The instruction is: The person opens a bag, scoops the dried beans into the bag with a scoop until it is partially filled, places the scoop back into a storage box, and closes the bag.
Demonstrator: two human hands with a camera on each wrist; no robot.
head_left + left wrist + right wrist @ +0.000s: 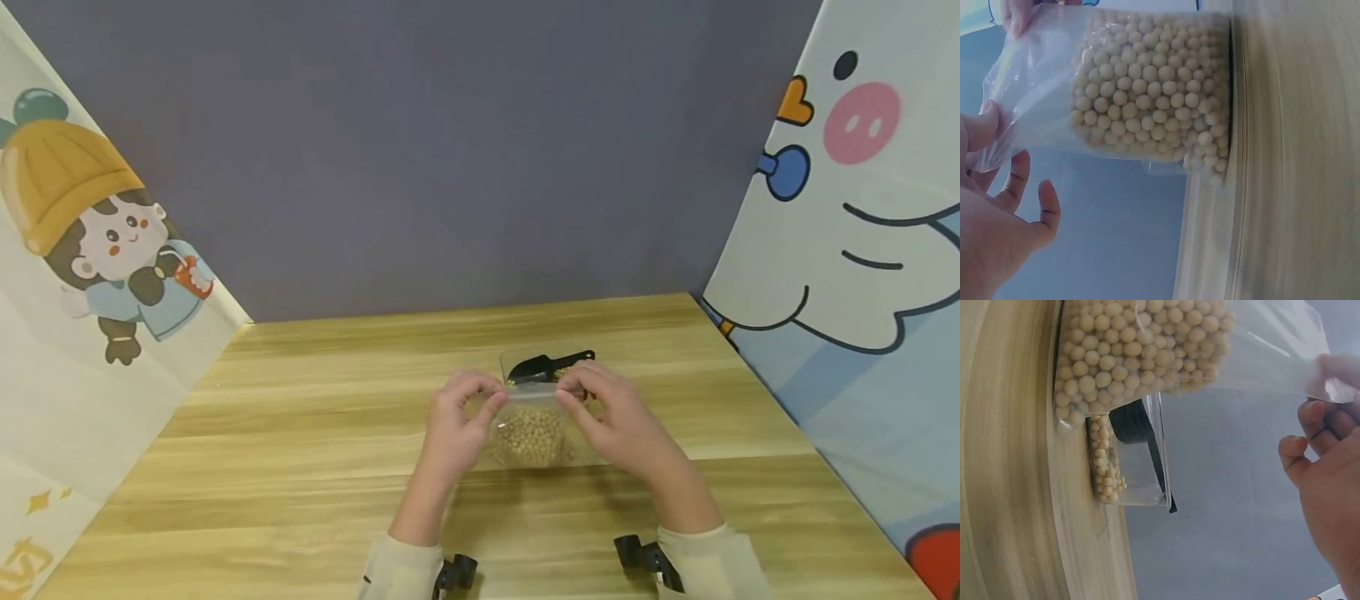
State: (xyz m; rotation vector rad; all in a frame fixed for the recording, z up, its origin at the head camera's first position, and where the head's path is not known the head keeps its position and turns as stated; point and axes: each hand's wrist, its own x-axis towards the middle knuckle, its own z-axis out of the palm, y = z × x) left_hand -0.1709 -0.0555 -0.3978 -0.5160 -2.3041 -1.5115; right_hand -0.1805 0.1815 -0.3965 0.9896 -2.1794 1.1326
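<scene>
A clear plastic bag (pixel 531 435), partly filled with round beige soybeans (pixel 1141 87), stands upright on the table. My left hand (pixel 459 425) pinches the top edge of the bag at its left corner between thumb and forefinger. At the opposite top corner my right hand (pixel 617 421) pinches it the same way. In the right wrist view the other fingers of that hand curl loosely beside the bag. Behind the bag is a clear container (pixel 1138 478) with more soybeans in the bottom and a black scoop (pixel 542 367) lying in it.
The wooden table (pixel 300 467) spreads out on both sides of the hands. A grey panel (pixel 450 167) rises at its back edge. Printed cartoon panels flank it, with a child in a yellow hat (pixel 75 175) on the left.
</scene>
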